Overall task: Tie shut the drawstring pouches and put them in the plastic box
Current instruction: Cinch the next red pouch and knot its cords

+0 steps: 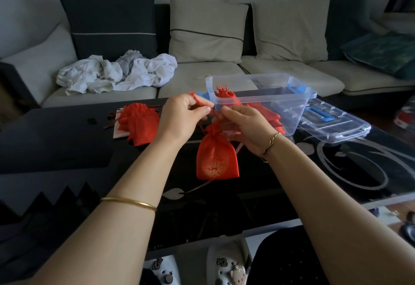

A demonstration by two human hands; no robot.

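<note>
A red drawstring pouch (216, 158) with a gold emblem hangs above the dark table, its neck gathered. My left hand (182, 116) pinches one red cord of it, with a loop of cord over the fingers. My right hand (246, 125) pinches the other cord just right of the neck. Behind my hands stands the clear plastic box (292, 101) with blue latches; red pouches (225, 95) lie inside it. A pile of loose red pouches (138, 123) rests on the table to the left.
The box's clear lid (334, 125) with a blue handle lies to the right of the box. The black glass table (336, 172) has a grey swirl pattern. A sofa (202, 75) with cushions and crumpled white cloth (116, 72) stands behind. White clogs (226, 266) show below.
</note>
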